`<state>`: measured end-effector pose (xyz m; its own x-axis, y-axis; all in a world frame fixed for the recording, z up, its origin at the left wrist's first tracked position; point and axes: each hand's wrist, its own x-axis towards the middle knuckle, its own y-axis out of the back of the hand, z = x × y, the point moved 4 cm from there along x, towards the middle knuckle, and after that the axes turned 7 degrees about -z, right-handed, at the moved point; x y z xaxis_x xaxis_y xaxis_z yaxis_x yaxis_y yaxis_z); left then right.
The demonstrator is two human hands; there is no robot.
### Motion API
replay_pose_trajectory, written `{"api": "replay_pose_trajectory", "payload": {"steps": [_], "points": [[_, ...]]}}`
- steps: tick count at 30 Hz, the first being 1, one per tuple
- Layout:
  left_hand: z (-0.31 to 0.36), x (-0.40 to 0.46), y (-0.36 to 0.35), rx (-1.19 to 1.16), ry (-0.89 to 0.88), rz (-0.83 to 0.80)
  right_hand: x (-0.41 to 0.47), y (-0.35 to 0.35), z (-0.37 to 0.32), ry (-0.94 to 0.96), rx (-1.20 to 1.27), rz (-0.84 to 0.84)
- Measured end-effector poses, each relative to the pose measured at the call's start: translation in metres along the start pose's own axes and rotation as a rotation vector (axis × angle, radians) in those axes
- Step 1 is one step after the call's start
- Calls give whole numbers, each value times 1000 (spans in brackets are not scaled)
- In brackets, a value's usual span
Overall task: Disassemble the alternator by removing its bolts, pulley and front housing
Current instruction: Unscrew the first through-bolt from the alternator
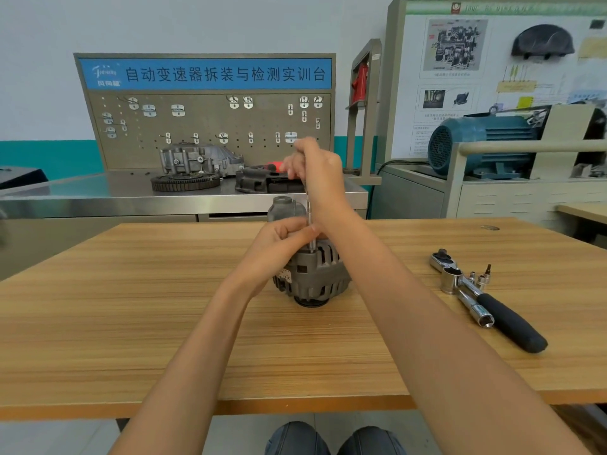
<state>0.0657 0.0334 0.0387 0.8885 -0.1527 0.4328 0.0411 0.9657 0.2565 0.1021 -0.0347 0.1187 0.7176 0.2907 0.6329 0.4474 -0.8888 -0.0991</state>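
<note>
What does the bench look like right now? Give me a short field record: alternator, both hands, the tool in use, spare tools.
alternator: stands on the wooden table, pulley end down, grey body with slotted vents
tool in use: slim metal driver shaft, upright, tip at the alternator's top edge
right hand: grips the top of the shaft
left hand: pinches the shaft low down, near the alternator
spare tools: ratchet wrench with black handle, loose sockets, on the table on the right side
bolts removed: cannot tell

Steel bench (98,198) behind wooden table (131,323); pegboard (210,126) above it, gear ring (185,182) and casing (200,159) on it. Blue motor (479,142) at right.
</note>
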Motion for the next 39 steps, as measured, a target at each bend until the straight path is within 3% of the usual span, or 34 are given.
{"api": "replay_pose_trajectory", "payload": {"steps": [5,10,12,15,20,25,32,35,39], "points": [[2,-1,-2,6,2,-2,-2,5,1,9,59,47],[1,-2,0,40,3,13,-16,-5,-3,372,-356,237],[-1,-1,-1,58,11,12,-17,-7,-6,432,-432,266],[-1,0,-1,17,-6,15,-10,-3,-4,306,-307,243],[0,0,1,-19,1,-21,2,3,5,27,-10,55],[0,0,1,1,-3,-28,1,1,5,56,14,79],[-4,1,3,43,-5,-2,-13,-3,-1,325,-255,302],[-4,2,2,24,-12,6,-10,-4,-1,296,-253,294],[-3,2,0,8,-16,-1,1,-1,4,119,-108,150]]}}
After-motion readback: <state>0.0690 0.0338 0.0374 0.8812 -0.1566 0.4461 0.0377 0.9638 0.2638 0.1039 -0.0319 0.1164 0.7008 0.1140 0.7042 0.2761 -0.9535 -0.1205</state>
